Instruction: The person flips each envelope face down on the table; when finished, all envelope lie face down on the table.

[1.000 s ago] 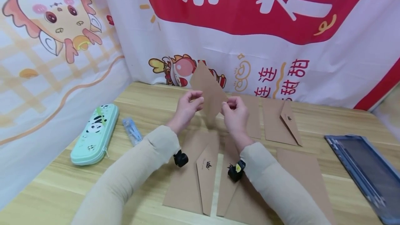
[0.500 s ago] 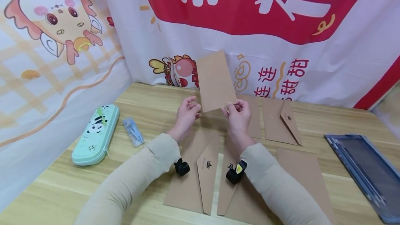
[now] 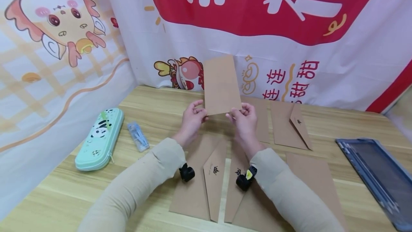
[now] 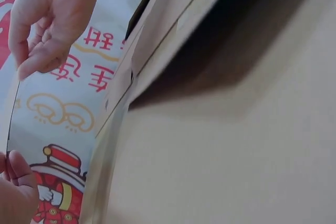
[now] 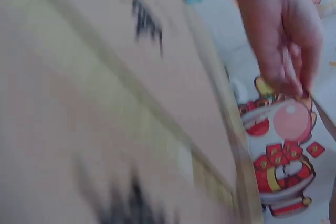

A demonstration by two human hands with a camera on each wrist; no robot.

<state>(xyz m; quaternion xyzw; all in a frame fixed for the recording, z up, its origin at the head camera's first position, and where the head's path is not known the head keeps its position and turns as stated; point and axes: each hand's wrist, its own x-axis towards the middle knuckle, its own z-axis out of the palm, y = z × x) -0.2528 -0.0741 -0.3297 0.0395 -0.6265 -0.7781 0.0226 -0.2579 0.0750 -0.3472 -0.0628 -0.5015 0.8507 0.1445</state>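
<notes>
A plain brown kraft-paper card [image 3: 222,85] is held up above the far part of the table, its broad face toward me. I cannot tell whether it is a single sheet or an envelope's back. My left hand [image 3: 192,120] pinches its lower left corner. My right hand [image 3: 246,121] pinches the lower right corner between thumb and fingers. The left wrist view shows the right hand [image 4: 58,22] and part of the left hand [image 4: 18,195] along the card's thin edge. In the right wrist view, the left hand [image 5: 283,30] grips one end of it.
Below my arms lie brown envelopes with printed flaps, including one at left [image 3: 196,182]; another envelope [image 3: 286,128] lies at the back right. A green pencil case [image 3: 99,139] and a small clear-blue packet [image 3: 138,137] are at left, a blue case of pencils [image 3: 379,182] at right.
The card was tilted on a corner like a diamond; it has turned upright with its face toward me. The left fingers, apart from it half a second ago, now hold its lower left corner.
</notes>
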